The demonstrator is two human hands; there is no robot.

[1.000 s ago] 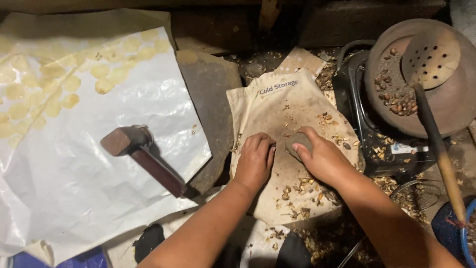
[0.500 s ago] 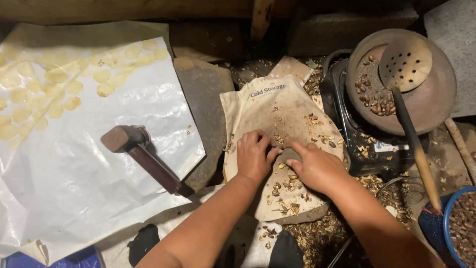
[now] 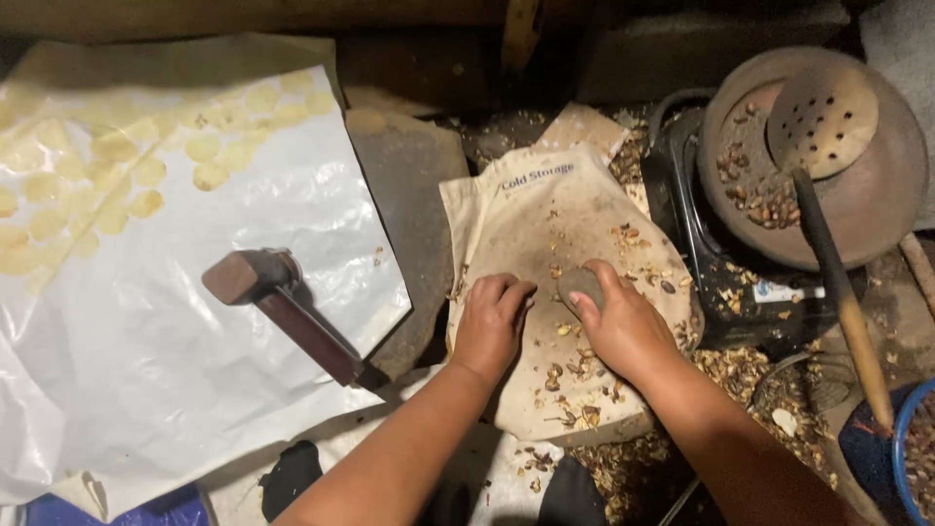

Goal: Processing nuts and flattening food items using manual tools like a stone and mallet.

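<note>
White plastic sheet (image 3: 175,370) covers the left side of the floor, with pale yellow flattened discs (image 3: 117,175) along its top-left corner, spread apart, probably to dry. Wooden mallet (image 3: 282,312) lies on the sheet's right edge, head up-left, handle toward the person; nothing touching it, open room around. Dark flat stone (image 3: 409,195) sits between sheet and cloth bag (image 3: 545,224). The bag is laid flat as a work pad; nut shell bits (image 3: 575,365) are scattered on its lower half. Left hand (image 3: 492,326) rests palm-down, fingers bent, on the bag's left edge, holding nothing I can see, likely pinning the cloth. Right hand (image 3: 623,326) is curled over a small grey stone (image 3: 581,284), pressing it at mid-bag. Tight on the right: black stove (image 3: 701,282) just beside the bag, round pan (image 3: 877,205) on it with a perforated ladle (image 3: 823,117), handle running down-right.
</note>
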